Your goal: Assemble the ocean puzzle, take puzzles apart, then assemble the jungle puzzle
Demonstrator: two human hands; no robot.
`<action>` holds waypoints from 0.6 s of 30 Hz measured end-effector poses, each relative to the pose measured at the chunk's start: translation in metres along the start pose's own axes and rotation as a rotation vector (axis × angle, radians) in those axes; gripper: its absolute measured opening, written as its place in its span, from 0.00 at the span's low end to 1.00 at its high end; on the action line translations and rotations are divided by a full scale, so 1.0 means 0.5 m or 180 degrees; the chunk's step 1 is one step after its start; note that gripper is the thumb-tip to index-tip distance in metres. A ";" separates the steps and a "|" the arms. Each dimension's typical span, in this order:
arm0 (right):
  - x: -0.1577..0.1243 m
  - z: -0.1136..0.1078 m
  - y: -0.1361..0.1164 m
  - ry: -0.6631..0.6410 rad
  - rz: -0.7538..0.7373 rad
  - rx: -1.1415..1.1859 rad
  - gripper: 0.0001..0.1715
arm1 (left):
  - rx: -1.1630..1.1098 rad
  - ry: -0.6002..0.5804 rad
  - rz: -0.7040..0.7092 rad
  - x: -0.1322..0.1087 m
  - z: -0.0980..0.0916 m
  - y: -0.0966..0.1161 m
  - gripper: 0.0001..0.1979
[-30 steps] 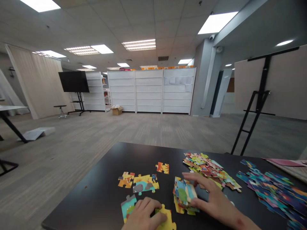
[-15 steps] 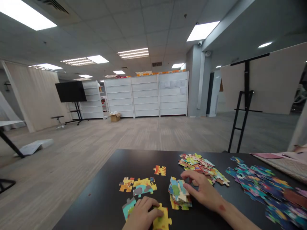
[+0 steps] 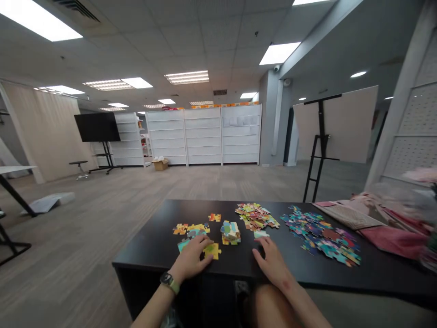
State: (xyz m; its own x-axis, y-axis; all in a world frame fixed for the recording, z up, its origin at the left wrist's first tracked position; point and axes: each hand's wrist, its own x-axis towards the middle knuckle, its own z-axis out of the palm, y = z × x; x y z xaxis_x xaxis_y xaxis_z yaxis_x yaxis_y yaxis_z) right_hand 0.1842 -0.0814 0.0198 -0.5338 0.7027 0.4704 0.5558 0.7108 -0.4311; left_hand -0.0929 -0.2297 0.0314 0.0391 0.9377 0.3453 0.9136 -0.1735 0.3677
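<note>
Jigsaw stack (image 3: 230,233) now sits clear of the right hand (image 3: 271,263), its grip open, empty; left hand (image 3: 190,258) open against a yellow piece (image 3: 213,250).

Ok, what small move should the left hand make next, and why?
Probably slide the yellow puzzle piece up toward the cluster of yellow and teal pieces with your left hand: the piece lies right beside that hand, and the cluster sits just beyond it. I can't tell from here whether it will fit.
</note>
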 end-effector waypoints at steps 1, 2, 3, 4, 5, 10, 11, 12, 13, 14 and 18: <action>-0.017 -0.001 -0.004 0.0018 0.0063 -0.0115 0.14 | 0.0007 0.0008 0.0016 0.000 0.002 -0.001 0.15; -0.029 -0.002 -0.009 0.0026 0.0099 -0.0220 0.13 | 0.0016 0.0010 0.0027 -0.001 0.002 -0.001 0.13; -0.035 -0.003 -0.015 0.0017 0.0103 -0.0310 0.12 | 0.0033 0.0019 0.0040 -0.002 0.003 0.000 0.12; -0.037 -0.003 -0.021 -0.0004 0.0081 -0.0383 0.11 | 0.0055 0.0032 0.0051 -0.004 0.003 0.001 0.11; -0.036 -0.004 -0.027 -0.0034 0.0043 -0.0440 0.11 | 0.0081 0.0051 0.0055 -0.005 0.002 0.003 0.11; -0.026 -0.012 -0.045 -0.0117 -0.0137 -0.0593 0.11 | 0.0212 0.0190 -0.0043 -0.008 0.000 0.013 0.09; -0.026 -0.013 -0.045 -0.0117 -0.0150 -0.0609 0.11 | 0.0225 0.0205 -0.0082 -0.007 0.000 0.013 0.09; -0.027 -0.013 -0.044 -0.0117 -0.0160 -0.0621 0.11 | 0.0231 0.0214 -0.0125 -0.006 0.000 0.014 0.09; -0.028 -0.012 -0.042 -0.0120 -0.0169 -0.0627 0.12 | 0.0232 0.0219 -0.0171 -0.005 0.000 0.014 0.09; -0.029 -0.011 -0.039 -0.0124 -0.0175 -0.0628 0.12 | 0.0227 0.0223 -0.0221 -0.005 0.000 0.014 0.09; -0.035 -0.008 -0.028 -0.0157 -0.0222 -0.0577 0.13 | 0.0173 0.0231 -0.0377 -0.005 0.001 0.019 0.11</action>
State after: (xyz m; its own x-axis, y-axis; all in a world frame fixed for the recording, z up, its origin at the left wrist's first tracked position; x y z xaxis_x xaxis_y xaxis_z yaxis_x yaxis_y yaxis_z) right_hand 0.1881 -0.1037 0.0206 -0.6032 0.6558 0.4539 0.6197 0.7436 -0.2510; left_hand -0.0843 -0.2337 0.0335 -0.0979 0.9260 0.3645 0.9308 -0.0444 0.3628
